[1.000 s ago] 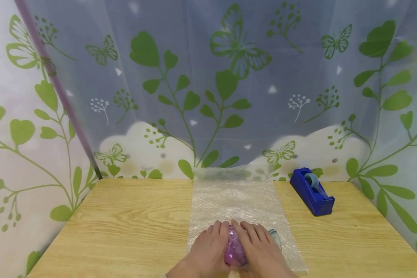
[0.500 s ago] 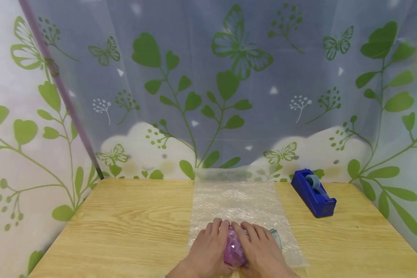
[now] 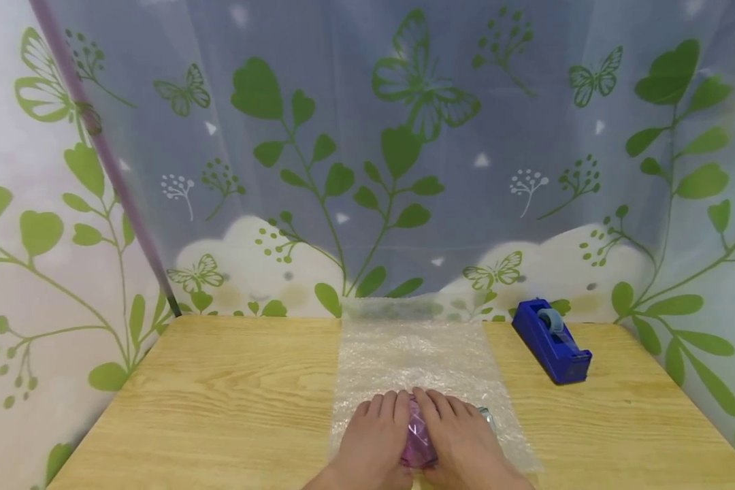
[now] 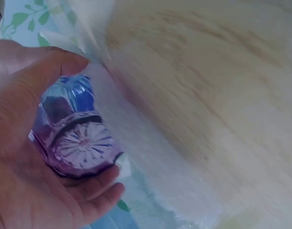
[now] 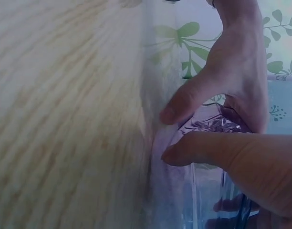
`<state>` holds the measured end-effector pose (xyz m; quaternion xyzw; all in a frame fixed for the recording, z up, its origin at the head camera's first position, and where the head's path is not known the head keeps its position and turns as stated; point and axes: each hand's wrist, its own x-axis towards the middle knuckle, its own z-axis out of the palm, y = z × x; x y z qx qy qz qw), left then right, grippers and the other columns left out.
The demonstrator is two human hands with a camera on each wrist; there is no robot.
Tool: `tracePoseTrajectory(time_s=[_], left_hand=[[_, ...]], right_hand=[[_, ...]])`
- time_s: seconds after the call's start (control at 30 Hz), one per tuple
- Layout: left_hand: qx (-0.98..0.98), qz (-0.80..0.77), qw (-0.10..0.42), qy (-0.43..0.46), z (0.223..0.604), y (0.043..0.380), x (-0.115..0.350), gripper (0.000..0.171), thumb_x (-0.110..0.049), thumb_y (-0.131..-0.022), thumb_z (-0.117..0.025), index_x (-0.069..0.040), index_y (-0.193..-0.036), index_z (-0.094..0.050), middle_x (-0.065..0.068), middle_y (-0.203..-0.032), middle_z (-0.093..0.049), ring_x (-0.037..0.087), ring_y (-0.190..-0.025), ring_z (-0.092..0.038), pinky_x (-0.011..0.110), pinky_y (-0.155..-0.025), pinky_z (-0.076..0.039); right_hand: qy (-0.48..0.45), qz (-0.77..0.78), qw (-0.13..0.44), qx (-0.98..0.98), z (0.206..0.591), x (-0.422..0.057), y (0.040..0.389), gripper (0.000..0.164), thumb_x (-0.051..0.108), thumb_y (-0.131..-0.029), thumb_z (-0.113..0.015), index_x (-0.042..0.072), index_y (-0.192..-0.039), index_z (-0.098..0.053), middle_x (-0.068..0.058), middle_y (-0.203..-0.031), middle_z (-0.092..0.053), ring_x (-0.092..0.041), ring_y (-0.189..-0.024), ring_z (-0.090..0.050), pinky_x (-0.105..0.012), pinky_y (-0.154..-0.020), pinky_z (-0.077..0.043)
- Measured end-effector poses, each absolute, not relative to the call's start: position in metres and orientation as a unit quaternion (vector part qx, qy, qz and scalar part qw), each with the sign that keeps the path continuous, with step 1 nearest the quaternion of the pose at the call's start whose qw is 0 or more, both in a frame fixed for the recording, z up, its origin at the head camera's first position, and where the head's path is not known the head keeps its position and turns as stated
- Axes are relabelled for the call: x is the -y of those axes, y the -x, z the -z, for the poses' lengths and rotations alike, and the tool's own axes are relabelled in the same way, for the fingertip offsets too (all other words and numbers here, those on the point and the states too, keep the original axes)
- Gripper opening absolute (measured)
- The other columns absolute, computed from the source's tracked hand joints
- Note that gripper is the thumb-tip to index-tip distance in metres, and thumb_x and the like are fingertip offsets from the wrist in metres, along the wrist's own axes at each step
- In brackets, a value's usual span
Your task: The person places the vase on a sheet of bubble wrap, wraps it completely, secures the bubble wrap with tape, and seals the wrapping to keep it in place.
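A faceted glass vessel (image 3: 418,439), purple at the base and blue-green at the other end, lies on its side on a sheet of bubble wrap (image 3: 410,347). My left hand (image 3: 376,435) grips its purple end, fingers over the top and thumb low at the near side. Beside it, my right hand (image 3: 462,439) holds the middle, with the blue-green end (image 3: 486,415) showing past its fingers. In the left wrist view the round base (image 4: 84,143) bears a starburst pattern. Both thumbs come close to the bubble wrap (image 5: 167,181) in the right wrist view.
A blue tape dispenser (image 3: 551,344) with a roll of clear tape stands at the back right of the wooden table (image 3: 239,395). Behind the table hangs a curtain (image 3: 343,170) printed with leaves and butterflies, and the wrap's far end laps up against it.
Both hands have shifted slightly to the right with the glass vessel, and its facets show at a different angle. Less of its blue-green end shows past the right hand. The dispenser stays put.
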<state>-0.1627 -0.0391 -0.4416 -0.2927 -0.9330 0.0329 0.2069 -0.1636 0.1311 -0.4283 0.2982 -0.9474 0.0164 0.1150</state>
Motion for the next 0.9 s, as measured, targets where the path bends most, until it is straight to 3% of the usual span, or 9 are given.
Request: tracePoseTrajectory(time_s=[0.23,0.5,0.7,0.9], left_hand=[[0.934,-0.029,0.248,0.256,0.446,0.16,0.03,0.106,-0.063,-0.043,-0.083,0.0,-0.121,-0.046,0.009,-0.1,-0.055,0.02,-0.086,-0.057,0.031,-0.071,-0.05],[0.921,-0.019,0.299,0.25,0.45,0.161,0.027,0.089,-0.042,-0.044,-0.082,0.002,-0.115,-0.05,0.009,-0.093,-0.054,0.019,-0.079,-0.055,0.03,-0.067,-0.049],[0.921,-0.031,0.295,0.252,0.448,0.163,0.03,0.09,-0.043,-0.044,-0.082,0.001,-0.116,-0.051,0.008,-0.092,-0.054,0.018,-0.077,-0.054,0.027,-0.066,-0.049],[0.93,-0.031,0.25,0.269,0.445,0.166,0.033,0.097,-0.053,-0.047,-0.084,0.002,-0.118,-0.05,0.008,-0.094,-0.055,0.018,-0.08,-0.055,0.027,-0.067,-0.05]], right_hand=[[-0.298,-0.006,0.11,0.948,0.426,-0.131,0.166,0.107,0.061,-0.058,-0.08,-0.002,-0.136,-0.042,-0.016,-0.126,-0.053,-0.034,-0.107,-0.055,-0.048,-0.085,-0.047],[-0.282,-0.028,0.104,0.953,0.427,-0.13,0.166,0.099,0.035,-0.054,-0.083,-0.004,-0.135,-0.041,-0.018,-0.128,-0.051,-0.036,-0.108,-0.054,-0.05,-0.086,-0.046],[-0.292,-0.044,0.124,0.947,0.429,-0.131,0.165,0.103,0.038,-0.056,-0.083,-0.003,-0.14,-0.037,-0.019,-0.134,-0.047,-0.037,-0.115,-0.05,-0.051,-0.09,-0.044],[-0.285,-0.102,0.103,0.947,0.434,-0.129,0.16,0.104,0.047,-0.063,-0.082,0.002,-0.143,-0.034,-0.018,-0.136,-0.043,-0.038,-0.123,-0.042,-0.062,-0.094,-0.036]])
